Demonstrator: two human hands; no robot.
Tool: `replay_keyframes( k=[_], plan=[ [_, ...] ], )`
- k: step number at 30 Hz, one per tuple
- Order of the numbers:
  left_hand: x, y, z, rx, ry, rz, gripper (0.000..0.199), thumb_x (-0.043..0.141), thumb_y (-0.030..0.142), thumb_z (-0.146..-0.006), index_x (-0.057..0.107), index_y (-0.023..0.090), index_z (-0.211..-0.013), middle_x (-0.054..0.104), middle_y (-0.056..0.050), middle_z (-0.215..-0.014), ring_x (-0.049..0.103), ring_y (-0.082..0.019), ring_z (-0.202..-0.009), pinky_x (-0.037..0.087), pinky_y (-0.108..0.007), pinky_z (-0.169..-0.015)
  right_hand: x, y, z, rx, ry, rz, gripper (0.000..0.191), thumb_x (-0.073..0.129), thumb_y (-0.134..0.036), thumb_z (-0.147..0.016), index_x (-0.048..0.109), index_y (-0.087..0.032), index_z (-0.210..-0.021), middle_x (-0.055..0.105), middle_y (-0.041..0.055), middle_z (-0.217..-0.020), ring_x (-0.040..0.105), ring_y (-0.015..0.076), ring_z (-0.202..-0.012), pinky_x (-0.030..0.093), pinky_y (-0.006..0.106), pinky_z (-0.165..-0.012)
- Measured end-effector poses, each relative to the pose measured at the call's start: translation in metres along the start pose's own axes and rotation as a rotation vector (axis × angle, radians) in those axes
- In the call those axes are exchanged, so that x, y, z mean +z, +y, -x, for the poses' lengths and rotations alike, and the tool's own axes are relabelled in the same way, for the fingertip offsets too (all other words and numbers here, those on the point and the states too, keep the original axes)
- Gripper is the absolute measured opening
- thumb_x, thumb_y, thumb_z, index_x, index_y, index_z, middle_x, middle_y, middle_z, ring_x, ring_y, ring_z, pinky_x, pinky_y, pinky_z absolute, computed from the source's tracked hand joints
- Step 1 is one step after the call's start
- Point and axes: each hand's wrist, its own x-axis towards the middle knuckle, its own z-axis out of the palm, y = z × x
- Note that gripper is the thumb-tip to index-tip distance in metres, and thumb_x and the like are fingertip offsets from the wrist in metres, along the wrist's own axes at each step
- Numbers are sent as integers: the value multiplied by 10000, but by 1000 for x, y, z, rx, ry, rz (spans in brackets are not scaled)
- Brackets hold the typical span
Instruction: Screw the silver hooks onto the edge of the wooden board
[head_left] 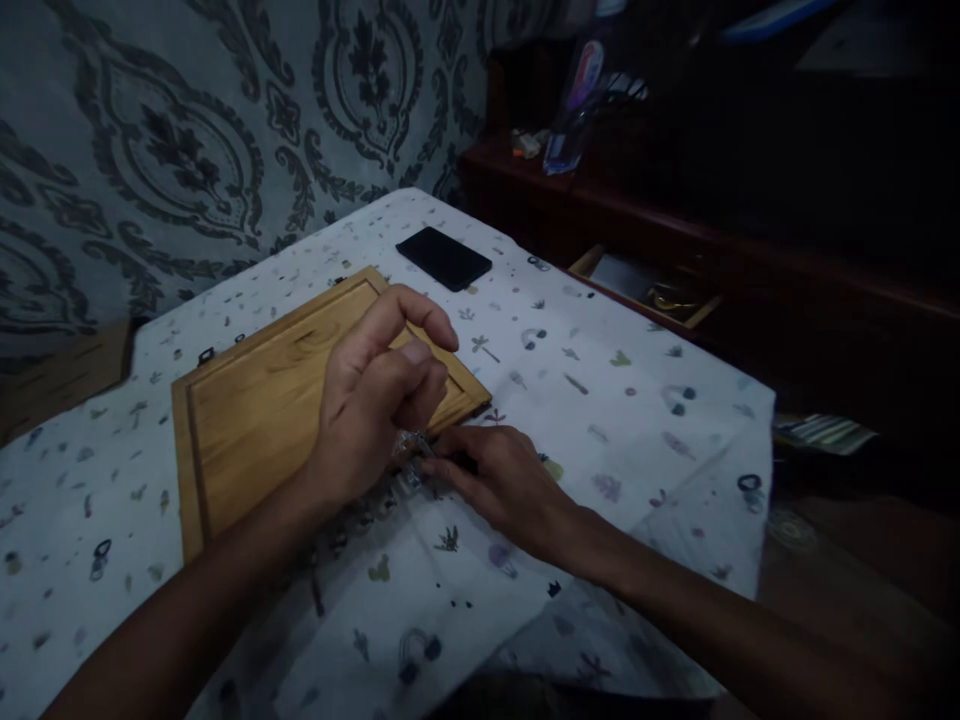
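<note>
A wooden board [262, 410] with a grooved border lies on the patterned tablecloth. My left hand [382, 390] is over its near right part, index finger bent out and the thumb against the curled lower fingers; what they hold, if anything, is hidden. Below it, by the board's near edge, my right hand [502, 480] pinches at a small shiny, metal-looking piece [412, 468]. More small shiny bits [364, 515] run along that edge, too dim to name. The two hands are close together at the shiny piece.
A black phone [444, 258] lies beyond the board. Past the table's right edge stands a dark red cabinet [637, 220] with an open drawer [645, 290] and a clear bottle [574, 110] on top. A brown cardboard-like piece [67, 380] is at the left, by the patterned wall.
</note>
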Motion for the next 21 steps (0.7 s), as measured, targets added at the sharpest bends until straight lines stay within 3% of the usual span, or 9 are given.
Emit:
replay_keyframes(
  k=[3, 8, 11, 21],
  plan=[
    [-5, 5, -2, -51, -64, -3, 65, 504, 198, -811, 567, 208, -798, 194, 105, -431, 133, -50, -351, 169, -200, -389, 0, 1, 0, -9, -6, 15, 235, 600, -286, -906, 630, -164, -708, 584, -25, -588, 502, 103, -526, 311, 236, -571],
    [4, 8, 8, 67, 236, -16, 113, 485, 139, -825, 541, 199, -747, 282, 85, -417, 179, -66, -377, 230, -207, -408, 2, 3, 0, -13, 10, 40, 256, 632, -307, -895, 622, -159, -686, 567, -30, -574, 487, 98, -528, 287, 232, -560],
    [10, 7, 13, 95, 316, -50, 135, 472, 119, -852, 539, 203, -770, 313, 81, -432, 218, -75, -393, 256, -212, -422, 3, 3, 0, -14, 1, 30, 263, 626, -318, -902, 624, -161, -691, 560, -37, -567, 471, 92, -516, 284, 230, -556],
    [6, 23, -3, 51, 169, -104, 183, 438, 163, -914, 561, 207, -786, 271, 74, -455, 216, -85, -405, 247, -226, -422, 3, 5, 2, -56, 32, -11, 265, 613, -325, -909, 635, -166, -698, 568, -41, -577, 478, 89, -518, 299, 227, -554]
  ],
)
